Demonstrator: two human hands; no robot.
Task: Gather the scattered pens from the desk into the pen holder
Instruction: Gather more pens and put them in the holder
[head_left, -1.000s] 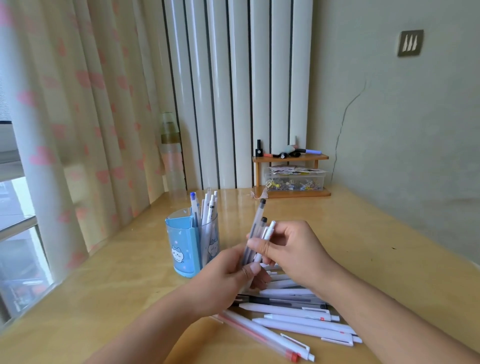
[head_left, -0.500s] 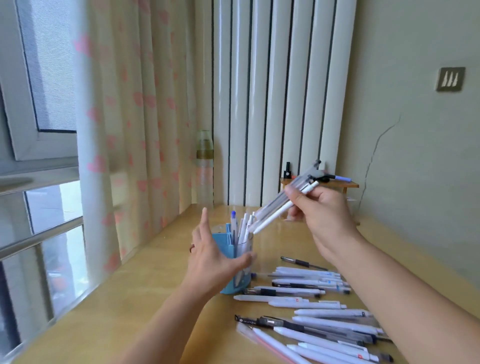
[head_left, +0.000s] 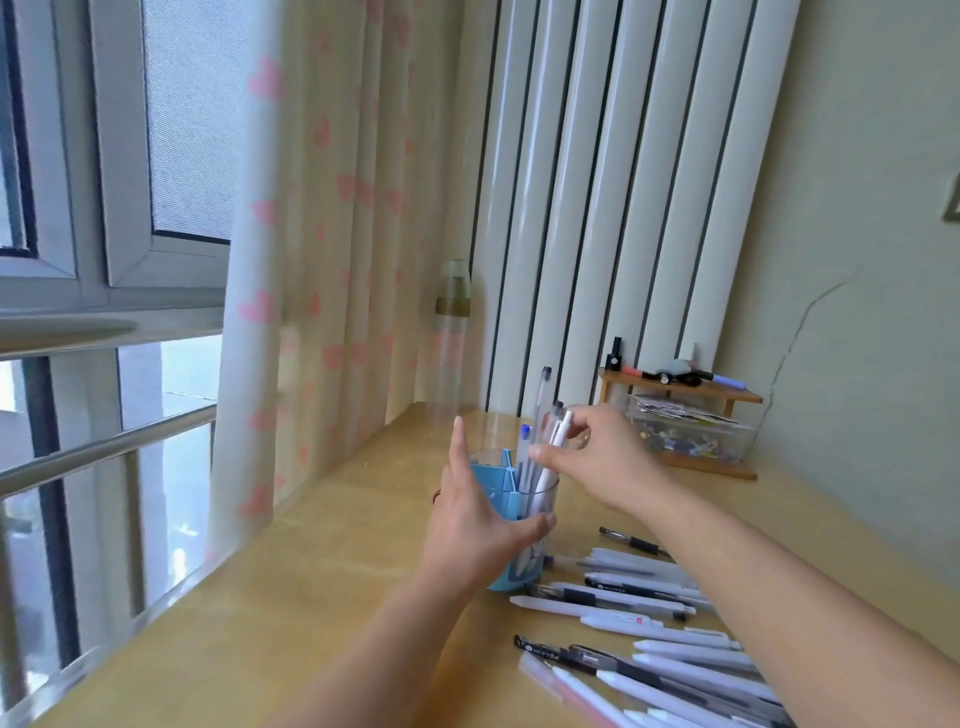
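A blue and clear pen holder (head_left: 491, 480) stands on the wooden desk (head_left: 322, 587) with several pens upright in it. My left hand (head_left: 475, 525) wraps around the holder's near side, thumb across its clear front. My right hand (head_left: 600, 462) reaches over the rim and pinches a small bunch of pens (head_left: 550, 431), a clear black-capped one and white ones, whose lower ends are inside the holder. Several scattered pens (head_left: 628, 608), white, clear and black, lie on the desk to the right of the holder, under my right forearm.
A small wooden shelf (head_left: 675, 387) with markers stands at the back right, over a clear box of clips (head_left: 691, 434). A tall clear bottle (head_left: 451, 338) stands behind the holder by the heart-print curtain (head_left: 311, 260). The window (head_left: 104, 364) borders the desk's left edge.
My right hand has swung the bunch of pens from a tilt above the holder to upright with the tips inside it. My left hand has closed around the holder.
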